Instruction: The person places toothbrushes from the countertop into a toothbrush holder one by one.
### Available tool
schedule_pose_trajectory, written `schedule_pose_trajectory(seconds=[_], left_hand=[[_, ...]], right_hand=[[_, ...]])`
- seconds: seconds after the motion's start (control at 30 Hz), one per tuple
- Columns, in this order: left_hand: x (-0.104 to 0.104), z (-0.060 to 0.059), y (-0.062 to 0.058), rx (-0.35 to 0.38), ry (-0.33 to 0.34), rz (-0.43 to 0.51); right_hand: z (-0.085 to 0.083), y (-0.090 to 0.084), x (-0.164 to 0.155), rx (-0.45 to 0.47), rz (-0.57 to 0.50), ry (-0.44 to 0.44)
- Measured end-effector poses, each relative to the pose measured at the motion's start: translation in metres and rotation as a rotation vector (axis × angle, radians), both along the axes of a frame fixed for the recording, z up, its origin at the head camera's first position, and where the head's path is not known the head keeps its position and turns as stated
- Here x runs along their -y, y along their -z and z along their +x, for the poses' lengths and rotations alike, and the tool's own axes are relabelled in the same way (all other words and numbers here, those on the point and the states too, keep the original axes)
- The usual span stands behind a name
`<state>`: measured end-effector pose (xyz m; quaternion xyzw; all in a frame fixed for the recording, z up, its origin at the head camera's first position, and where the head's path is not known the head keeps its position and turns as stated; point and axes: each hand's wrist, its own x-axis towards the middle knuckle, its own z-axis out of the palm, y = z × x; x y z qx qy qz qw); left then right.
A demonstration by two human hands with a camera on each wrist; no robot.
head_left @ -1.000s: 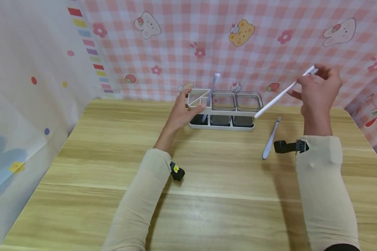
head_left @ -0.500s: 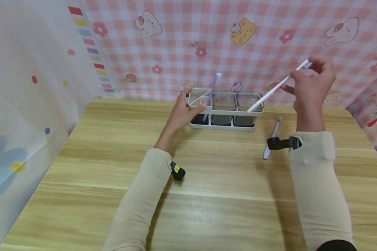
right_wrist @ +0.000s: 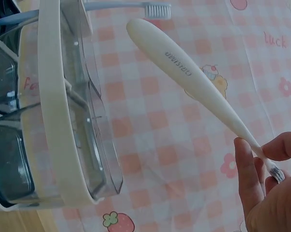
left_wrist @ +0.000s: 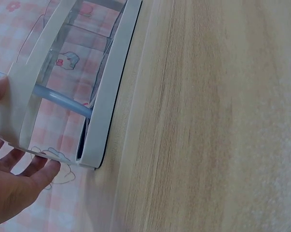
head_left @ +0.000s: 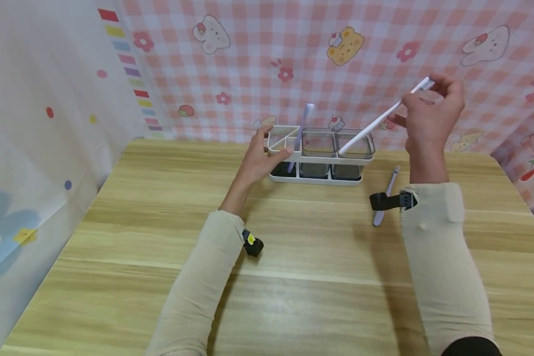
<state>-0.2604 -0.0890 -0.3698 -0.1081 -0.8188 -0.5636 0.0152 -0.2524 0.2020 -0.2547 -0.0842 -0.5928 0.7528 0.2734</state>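
Fingers of the right hand [head_left: 429, 118] pinch a white toothbrush [head_left: 379, 120] at its bristle end, handle tip above the organiser [head_left: 320, 158]. Left hand [head_left: 255, 160], fingers relaxed, touches the organiser's end.

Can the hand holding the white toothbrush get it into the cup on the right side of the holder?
Probably yes. The right hand pinches the white toothbrush near its bristle end, handle tip hanging just above the rightmost cup of the holder. That cup looks empty and nothing blocks it.
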Motion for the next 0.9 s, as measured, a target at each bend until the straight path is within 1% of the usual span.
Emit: schedule_pose_trajectory(seconds=[0.33,0.5,0.7,0.9], left_hand=[[-0.002,0.0,0.003,0.001,-0.003,0.018],[-0.001,0.0,0.004,-0.001,-0.001,0.029],[-0.002,-0.001,0.003,0.004,0.003,0.02],[-0.001,-0.002,0.002,0.003,0.001,0.03]], right_hand=[[-0.003,0.004,0.014,-0.105,-0.016,-0.029],[-0.004,0.005,0.021,-0.119,0.004,-0.049],[-0.006,0.006,0.027,-0.145,0.036,-0.06],[-0.008,0.005,0.036,-0.167,0.04,-0.064]])
